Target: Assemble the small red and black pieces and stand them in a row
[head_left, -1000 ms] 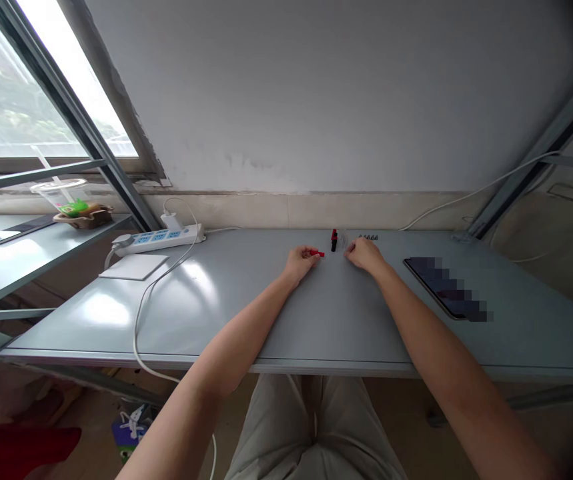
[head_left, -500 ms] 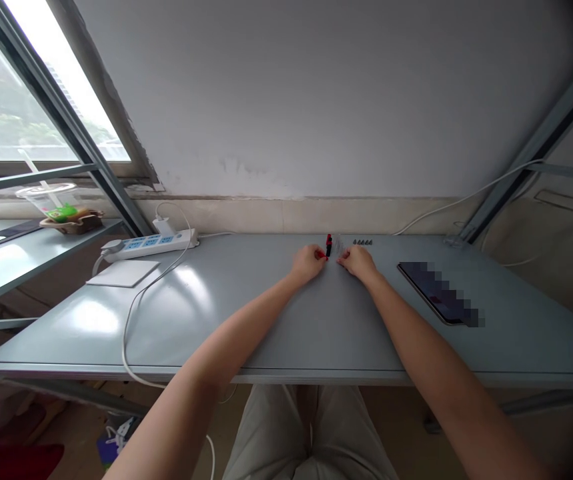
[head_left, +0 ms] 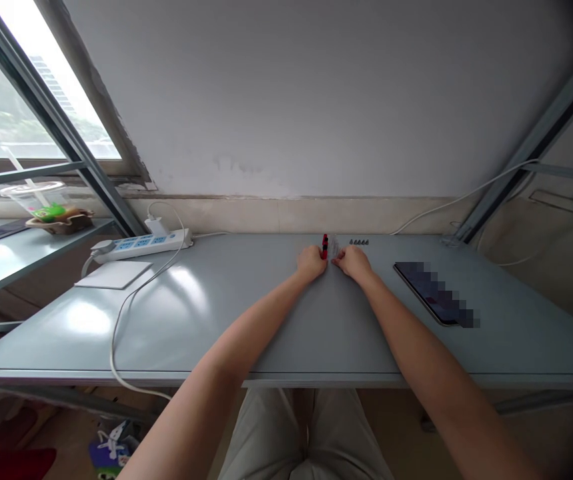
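On the grey table (head_left: 191, 333), a small upright red-and-black object (head_left: 325, 246) stands near the far edge. The fingertips of my left hand (head_left: 311, 262) are against its lower end and appear pinched on a small red piece (head_left: 325, 255), mostly hidden. My right hand (head_left: 353, 262) rests just to its right, fingers on the tabletop, close to a small transparent item (head_left: 335, 247). That hand shows nothing in its fingers. Beyond it lies a short row of small dark pieces (head_left: 359, 242).
A phone (head_left: 433, 293) with a pixelated screen lies to the right. On the left are a white power strip (head_left: 141, 245), a white pad (head_left: 113, 274) and a loose white cable (head_left: 126, 313). A plastic cup (head_left: 36, 202) stands on a lower shelf by the window.
My left hand has moved right, bringing the red piece up against the red-and-black object. My right hand has moved left, closing the gap between my hands. The view has shifted slightly.
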A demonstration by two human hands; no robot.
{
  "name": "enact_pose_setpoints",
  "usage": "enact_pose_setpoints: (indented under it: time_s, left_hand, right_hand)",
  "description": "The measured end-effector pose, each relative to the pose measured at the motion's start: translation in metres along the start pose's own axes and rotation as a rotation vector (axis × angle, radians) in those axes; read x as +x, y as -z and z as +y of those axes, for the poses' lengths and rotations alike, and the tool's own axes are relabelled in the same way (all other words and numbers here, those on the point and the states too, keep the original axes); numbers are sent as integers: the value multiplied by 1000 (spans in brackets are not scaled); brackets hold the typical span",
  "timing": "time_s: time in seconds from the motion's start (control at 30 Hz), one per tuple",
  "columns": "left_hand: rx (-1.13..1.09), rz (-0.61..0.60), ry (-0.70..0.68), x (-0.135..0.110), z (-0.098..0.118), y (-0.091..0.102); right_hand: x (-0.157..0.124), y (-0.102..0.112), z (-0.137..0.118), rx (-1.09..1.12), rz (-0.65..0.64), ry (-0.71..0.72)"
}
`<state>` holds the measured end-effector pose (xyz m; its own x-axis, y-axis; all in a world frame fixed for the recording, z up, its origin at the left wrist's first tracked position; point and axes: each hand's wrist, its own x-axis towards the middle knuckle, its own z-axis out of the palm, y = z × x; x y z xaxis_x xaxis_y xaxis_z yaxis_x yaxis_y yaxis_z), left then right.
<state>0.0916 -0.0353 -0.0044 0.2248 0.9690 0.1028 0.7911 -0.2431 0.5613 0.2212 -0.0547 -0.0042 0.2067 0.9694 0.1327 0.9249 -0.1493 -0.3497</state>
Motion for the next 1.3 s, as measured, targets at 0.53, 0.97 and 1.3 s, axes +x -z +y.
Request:
enact_pose_setpoints:
  time_s: [0.53, 0.97, 1.3]
  left_hand:
    - [170, 114, -308, -32, -1, 14]
    - [-208, 165, -83, -31, -25, 26]
    - [-458, 169, -44, -44, -28, 33]
  right_hand:
    - [-3, 8, -3, -63, -70, 9]
    - [-9, 12, -9, -78, -72, -1]
    - [-26, 25, -28, -197, -90, 63]
